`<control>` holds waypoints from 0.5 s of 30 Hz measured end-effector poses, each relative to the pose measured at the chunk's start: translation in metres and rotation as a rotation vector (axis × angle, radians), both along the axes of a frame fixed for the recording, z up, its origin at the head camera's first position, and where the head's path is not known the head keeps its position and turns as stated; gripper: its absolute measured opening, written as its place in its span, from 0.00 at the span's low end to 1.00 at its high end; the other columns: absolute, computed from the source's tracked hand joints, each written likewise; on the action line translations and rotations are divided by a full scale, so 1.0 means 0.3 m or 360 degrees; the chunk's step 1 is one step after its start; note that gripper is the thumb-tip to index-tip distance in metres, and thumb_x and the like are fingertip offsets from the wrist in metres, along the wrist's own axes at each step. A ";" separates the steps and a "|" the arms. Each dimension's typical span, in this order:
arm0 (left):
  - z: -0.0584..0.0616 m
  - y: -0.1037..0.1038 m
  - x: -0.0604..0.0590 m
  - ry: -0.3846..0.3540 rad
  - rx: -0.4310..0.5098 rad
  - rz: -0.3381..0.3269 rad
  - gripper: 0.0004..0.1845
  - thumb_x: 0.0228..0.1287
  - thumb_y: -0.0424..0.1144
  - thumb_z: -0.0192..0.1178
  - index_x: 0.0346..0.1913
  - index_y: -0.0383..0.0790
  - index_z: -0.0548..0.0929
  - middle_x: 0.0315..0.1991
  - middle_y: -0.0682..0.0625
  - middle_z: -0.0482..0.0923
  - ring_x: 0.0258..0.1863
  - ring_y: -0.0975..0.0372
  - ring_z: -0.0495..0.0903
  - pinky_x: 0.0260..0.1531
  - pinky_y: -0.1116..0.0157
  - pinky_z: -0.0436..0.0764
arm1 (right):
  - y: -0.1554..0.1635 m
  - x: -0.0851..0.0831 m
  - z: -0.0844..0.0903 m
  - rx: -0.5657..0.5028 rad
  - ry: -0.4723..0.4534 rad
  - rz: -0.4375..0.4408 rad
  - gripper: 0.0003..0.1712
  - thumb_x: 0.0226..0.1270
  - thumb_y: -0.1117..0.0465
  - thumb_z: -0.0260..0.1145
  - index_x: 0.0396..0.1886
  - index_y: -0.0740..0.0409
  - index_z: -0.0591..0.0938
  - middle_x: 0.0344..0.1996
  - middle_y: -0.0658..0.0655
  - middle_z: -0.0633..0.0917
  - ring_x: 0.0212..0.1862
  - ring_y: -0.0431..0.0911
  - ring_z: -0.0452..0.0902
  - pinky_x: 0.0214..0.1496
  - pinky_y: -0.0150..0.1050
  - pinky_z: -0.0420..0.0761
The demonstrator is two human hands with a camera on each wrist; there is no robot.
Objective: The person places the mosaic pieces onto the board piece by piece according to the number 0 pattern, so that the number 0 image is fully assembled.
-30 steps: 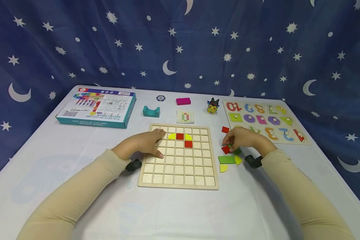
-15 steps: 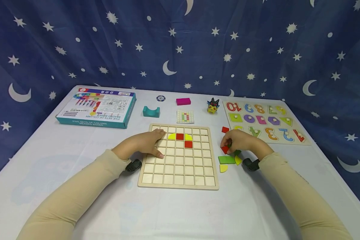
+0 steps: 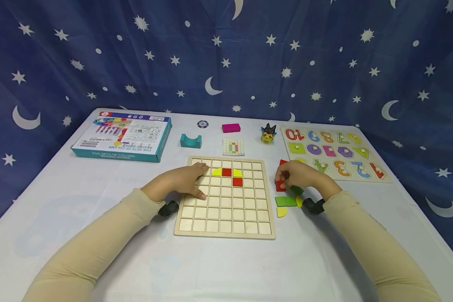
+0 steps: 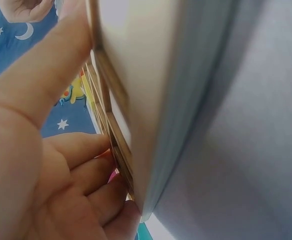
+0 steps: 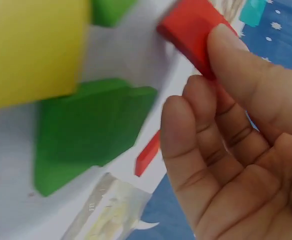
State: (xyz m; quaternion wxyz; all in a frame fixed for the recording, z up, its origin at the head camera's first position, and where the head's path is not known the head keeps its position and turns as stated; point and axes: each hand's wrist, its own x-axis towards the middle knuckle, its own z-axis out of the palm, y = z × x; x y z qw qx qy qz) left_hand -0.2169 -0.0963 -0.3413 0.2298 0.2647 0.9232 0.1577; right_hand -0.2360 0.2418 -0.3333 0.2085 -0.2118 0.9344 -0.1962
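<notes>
A wooden grid board [image 3: 224,235] lies mid-table. In its upper cells sit red square tiles [image 3: 237,182] and yellow quarter-round tiles [image 3: 217,172]. My left hand [image 3: 183,180] rests on the board's left edge, fingers and thumb spread over the cells. To the right of the board, my right hand [image 3: 303,174] pinches a red square tile [image 5: 191,37] between thumb and fingers. Beneath that hand is a dark green tile [image 5: 91,132]. Nearer me lie a light green rectangle [image 3: 285,201] and a yellow quarter-round tile [image 3: 282,212]. Another red tile [image 3: 283,162] is partly hidden behind my fingers.
A number puzzle board [image 3: 339,155] lies right of the loose tiles. Behind the grid are a pattern card [image 3: 233,147], a magenta block [image 3: 231,128], a teal arch block [image 3: 191,141], a round chip [image 3: 202,124] and a small figure [image 3: 268,133]. A flat box [image 3: 121,136] sits back left.
My right hand has moved slightly left, and the red tile under its fingers has shifted left and turned straighter. The left hand stays on the board.
</notes>
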 end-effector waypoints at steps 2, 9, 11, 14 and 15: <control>0.001 0.001 0.001 -0.0001 -0.0003 -0.0002 0.52 0.49 0.52 0.67 0.70 0.29 0.51 0.72 0.37 0.45 0.72 0.48 0.43 0.70 0.52 0.49 | -0.001 -0.004 0.009 -0.0021 0.0007 0.0028 0.07 0.53 0.73 0.65 0.29 0.59 0.81 0.24 0.51 0.76 0.30 0.44 0.69 0.33 0.34 0.71; -0.004 -0.004 0.002 -0.0001 0.0009 0.0012 0.52 0.49 0.52 0.67 0.70 0.29 0.51 0.72 0.38 0.45 0.72 0.48 0.43 0.70 0.52 0.49 | -0.047 -0.021 0.032 -0.0197 -0.0061 0.0022 0.04 0.53 0.72 0.65 0.29 0.61 0.81 0.22 0.50 0.75 0.29 0.43 0.69 0.32 0.35 0.71; -0.006 -0.006 0.002 -0.0003 0.0010 0.0018 0.52 0.49 0.52 0.67 0.70 0.30 0.51 0.72 0.38 0.45 0.72 0.48 0.43 0.70 0.52 0.49 | -0.075 -0.026 0.029 -0.0221 -0.0081 0.0033 0.05 0.53 0.73 0.65 0.29 0.61 0.81 0.22 0.50 0.75 0.28 0.43 0.69 0.32 0.35 0.71; -0.006 -0.008 0.002 0.0002 0.0011 0.0012 0.52 0.49 0.52 0.67 0.70 0.30 0.51 0.72 0.38 0.45 0.72 0.48 0.43 0.70 0.52 0.49 | -0.122 -0.030 0.022 -0.0230 -0.0090 0.0060 0.05 0.54 0.72 0.65 0.30 0.60 0.82 0.22 0.50 0.76 0.28 0.42 0.69 0.32 0.34 0.72; -0.006 -0.008 0.002 0.0005 0.0013 0.0010 0.52 0.49 0.51 0.67 0.70 0.30 0.51 0.72 0.38 0.45 0.72 0.48 0.43 0.70 0.52 0.49 | -0.138 -0.030 0.021 -0.0232 -0.0090 0.0066 0.05 0.54 0.71 0.66 0.30 0.60 0.82 0.22 0.50 0.76 0.28 0.42 0.69 0.32 0.34 0.72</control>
